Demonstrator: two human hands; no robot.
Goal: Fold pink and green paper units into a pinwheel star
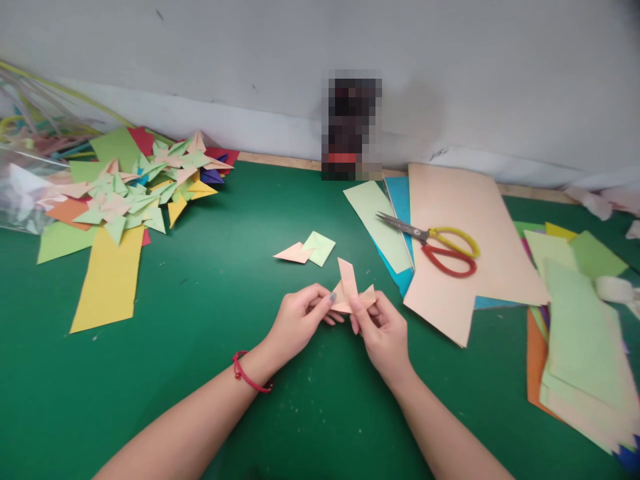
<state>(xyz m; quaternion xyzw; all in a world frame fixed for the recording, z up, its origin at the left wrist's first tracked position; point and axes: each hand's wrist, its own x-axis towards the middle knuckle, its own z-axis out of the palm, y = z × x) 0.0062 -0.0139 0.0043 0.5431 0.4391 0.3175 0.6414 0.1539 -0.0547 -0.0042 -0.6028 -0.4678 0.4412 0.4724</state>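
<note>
Between my two hands is a folded piece of peach paper [347, 283], with one strip standing up from its middle and a pointed flap at the right. My left hand [301, 319] pinches its left edge between thumb and fingers. My right hand [384, 330] grips the lower right part, thumb across the front of the fold. The fingers beneath the paper are partly hidden. Just beyond my hands lies a folded light green square [321, 249], touching a peach folded piece [295, 253] on its left.
Scissors [429, 243] lie on peach sheets [453, 200] at right. Further right are stacked green sheets [583, 333] and a white roll [615, 289]. At left, folded paper stars [130, 197] pile over coloured sheets, including a yellow strip [111, 280], beside a clear bag [23, 190]. A wall [225, 67] bounds the green table [210, 260].
</note>
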